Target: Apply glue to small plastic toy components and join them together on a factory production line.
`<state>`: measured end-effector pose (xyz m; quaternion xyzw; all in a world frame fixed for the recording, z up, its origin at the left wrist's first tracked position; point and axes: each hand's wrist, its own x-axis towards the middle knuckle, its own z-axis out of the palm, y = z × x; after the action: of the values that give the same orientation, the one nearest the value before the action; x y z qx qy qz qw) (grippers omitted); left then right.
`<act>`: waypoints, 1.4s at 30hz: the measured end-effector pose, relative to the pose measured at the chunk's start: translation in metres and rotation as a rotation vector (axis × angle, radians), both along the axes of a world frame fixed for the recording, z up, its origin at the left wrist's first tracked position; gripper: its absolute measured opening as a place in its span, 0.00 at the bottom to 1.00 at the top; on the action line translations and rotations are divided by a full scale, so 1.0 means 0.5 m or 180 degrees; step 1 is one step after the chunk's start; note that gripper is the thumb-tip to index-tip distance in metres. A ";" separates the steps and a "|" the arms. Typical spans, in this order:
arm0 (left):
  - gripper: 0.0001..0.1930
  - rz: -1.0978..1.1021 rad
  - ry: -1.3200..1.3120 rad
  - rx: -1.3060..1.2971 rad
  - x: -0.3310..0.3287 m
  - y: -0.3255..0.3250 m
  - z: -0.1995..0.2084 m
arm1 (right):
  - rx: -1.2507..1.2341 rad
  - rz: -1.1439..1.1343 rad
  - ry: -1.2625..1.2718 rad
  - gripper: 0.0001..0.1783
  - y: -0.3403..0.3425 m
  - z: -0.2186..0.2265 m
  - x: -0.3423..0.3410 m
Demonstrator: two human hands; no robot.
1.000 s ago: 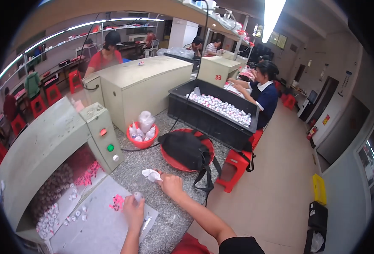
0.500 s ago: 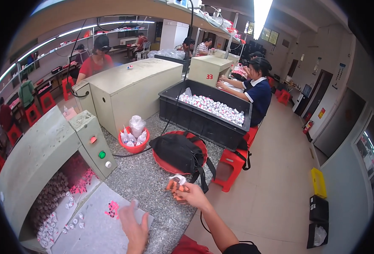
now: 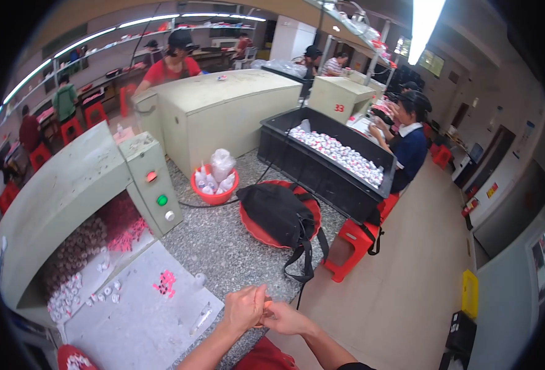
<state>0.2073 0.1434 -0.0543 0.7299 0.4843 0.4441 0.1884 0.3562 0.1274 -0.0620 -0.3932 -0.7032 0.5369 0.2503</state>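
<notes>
My left hand (image 3: 245, 308) and my right hand (image 3: 288, 319) are together over the front edge of the speckled stone worktop (image 3: 214, 231). My right hand is closed on a small orange object (image 3: 267, 304), mostly hidden by the fingers. The closed fingers of my left hand touch it from the other side; whether they hold anything is hidden. Left of them lies a whitish sheet (image 3: 140, 314) with a cluster of small pink pieces (image 3: 165, 283). One small white piece (image 3: 200, 280) rests by its right edge. Several white pieces (image 3: 113, 290) lie near the machine mouth.
A grey-green machine (image 3: 63, 191) with buttons stands at left. Beyond the sheet are a red bowl of white bottles (image 3: 214, 196), a black bag (image 3: 275, 216) on a red tray, and a black crate (image 3: 322, 176) of white pieces. A co-worker (image 3: 411, 142) sits at right, near red stools (image 3: 349, 250).
My left hand has moved right, off the sheet, to meet my right hand, which has come lower. A white piece now shows at the sheet's edge. The view has shifted.
</notes>
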 end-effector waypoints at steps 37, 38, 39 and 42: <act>0.29 0.1807 -0.0190 -0.0233 -0.161 0.018 -0.137 | -0.0166 -0.1721 0.1284 0.13 0.081 -0.031 -0.121; 0.25 0.1788 -0.0038 -0.0300 -0.164 0.024 -0.137 | -0.0170 -0.1722 0.1341 0.14 0.085 -0.030 -0.125; 0.25 0.1769 -0.0060 -0.0298 -0.164 0.024 -0.136 | -0.0050 -0.1632 0.1358 0.15 0.095 -0.040 -0.124; 0.16 0.1564 -0.0621 -0.0659 -0.156 0.015 -0.108 | -0.0739 -0.1677 0.2148 0.18 0.107 -0.007 -0.141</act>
<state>0.1292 0.1511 -0.1082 0.5213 0.6690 0.4928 0.1945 0.2857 0.1809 -0.0657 -0.3873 -0.3929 0.6284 0.5483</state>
